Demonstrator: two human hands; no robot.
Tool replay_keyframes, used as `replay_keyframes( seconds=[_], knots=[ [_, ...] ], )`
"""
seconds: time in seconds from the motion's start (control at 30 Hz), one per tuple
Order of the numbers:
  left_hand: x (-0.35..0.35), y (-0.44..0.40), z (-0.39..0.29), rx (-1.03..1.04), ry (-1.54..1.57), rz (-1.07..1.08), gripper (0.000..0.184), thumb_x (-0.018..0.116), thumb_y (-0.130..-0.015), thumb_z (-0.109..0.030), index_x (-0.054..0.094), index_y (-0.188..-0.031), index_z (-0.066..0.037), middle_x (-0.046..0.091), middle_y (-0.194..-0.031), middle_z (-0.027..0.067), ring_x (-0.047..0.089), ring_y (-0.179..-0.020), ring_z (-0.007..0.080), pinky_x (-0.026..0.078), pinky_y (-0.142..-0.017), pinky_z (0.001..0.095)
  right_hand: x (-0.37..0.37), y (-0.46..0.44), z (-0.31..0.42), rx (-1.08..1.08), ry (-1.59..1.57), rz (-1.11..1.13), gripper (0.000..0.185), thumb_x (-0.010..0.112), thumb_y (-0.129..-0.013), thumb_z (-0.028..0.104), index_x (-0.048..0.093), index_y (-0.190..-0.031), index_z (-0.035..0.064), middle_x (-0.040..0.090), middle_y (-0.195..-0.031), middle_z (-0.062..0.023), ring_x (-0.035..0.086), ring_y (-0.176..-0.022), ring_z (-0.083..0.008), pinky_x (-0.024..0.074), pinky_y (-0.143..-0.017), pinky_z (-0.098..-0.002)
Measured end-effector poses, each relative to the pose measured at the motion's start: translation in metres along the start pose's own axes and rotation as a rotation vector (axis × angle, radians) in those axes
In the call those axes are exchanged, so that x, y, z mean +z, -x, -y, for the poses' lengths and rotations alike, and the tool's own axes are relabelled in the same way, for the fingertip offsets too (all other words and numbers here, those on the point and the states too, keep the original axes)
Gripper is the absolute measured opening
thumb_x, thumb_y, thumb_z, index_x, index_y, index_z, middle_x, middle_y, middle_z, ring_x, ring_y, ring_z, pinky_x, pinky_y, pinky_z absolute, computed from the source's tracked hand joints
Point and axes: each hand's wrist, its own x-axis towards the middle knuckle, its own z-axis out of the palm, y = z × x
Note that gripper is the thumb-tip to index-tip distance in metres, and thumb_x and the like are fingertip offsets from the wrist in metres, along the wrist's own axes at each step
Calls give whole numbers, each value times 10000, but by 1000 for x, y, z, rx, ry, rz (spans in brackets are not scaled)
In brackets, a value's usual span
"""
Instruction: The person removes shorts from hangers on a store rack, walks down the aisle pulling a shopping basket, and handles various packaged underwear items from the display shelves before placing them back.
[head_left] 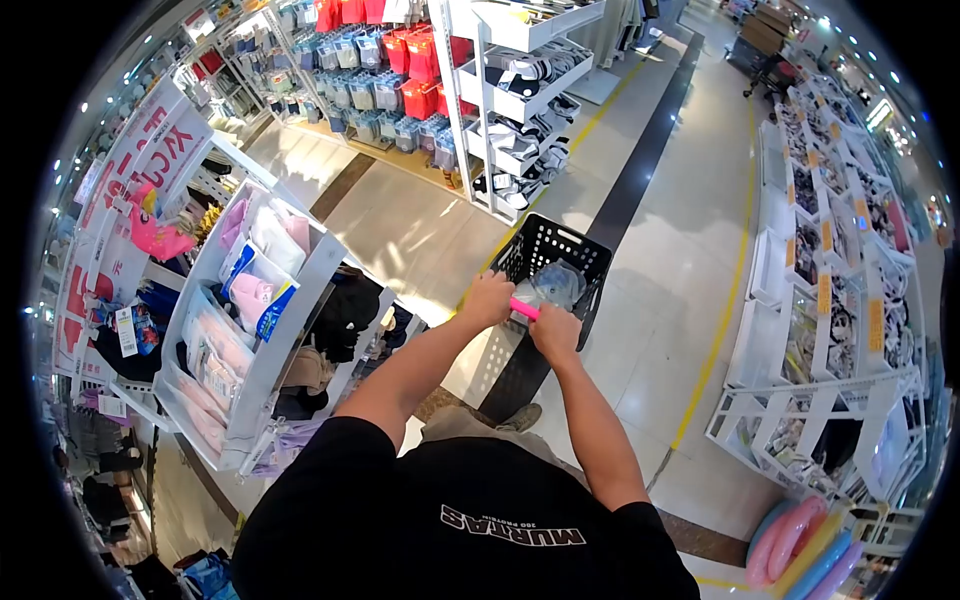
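Both my hands are wrapped round a pink handle in front of my body. My left hand grips its left end, and my right hand closes on the right end. Just beyond the handle is a black shopping basket with perforated walls. Inside it lies a clear, crumpled-looking plastic item, partly hidden by my hands; I cannot make out what it is. How the handle joins the basket is hidden.
White display shelves with packaged garments stand close on my left. Ahead are a sock rack and hanging red clothes. Along the right run white bins, with inflatable swim rings at lower right. A yellow line marks the aisle floor.
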Motion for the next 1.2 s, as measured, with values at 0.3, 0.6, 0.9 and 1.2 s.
replay_keyframes(
  seconds=[0.3,0.6,0.9,1.2],
  knots=[
    [14,-96,3,-123,26,135,165,729,-738,-222,709,-873,-130,621,-991,93,590,-1005,318,497,-812,470,-15,-87,-39,1,27,49,188,675,-805,255,681,-865,77,706,-786,-159,702,-742,-364,545,-682,-485],
    [22,-183,15,-106,51,138,196,749,-730,-217,699,-892,-118,625,-1007,85,593,-1024,305,498,-815,467,-19,-170,-71,22,55,31,214,697,-797,299,677,-860,95,703,-788,-171,701,-740,-371,550,-658,-493],
    [21,-278,32,-61,129,147,279,765,-706,-213,704,-956,-103,627,-1047,95,584,-1034,300,479,-830,461,-44,-259,-90,66,95,41,223,703,-795,329,684,-874,121,705,-791,-160,694,-770,-382,548,-704,-500],
    [41,-350,47,-11,160,35,275,775,-698,-225,685,-930,-107,613,-1033,81,570,-1034,289,456,-814,451,-43,-333,-117,115,134,31,192,693,-793,313,675,-822,124,697,-770,-156,689,-766,-383,536,-692,-509]
  ],
)
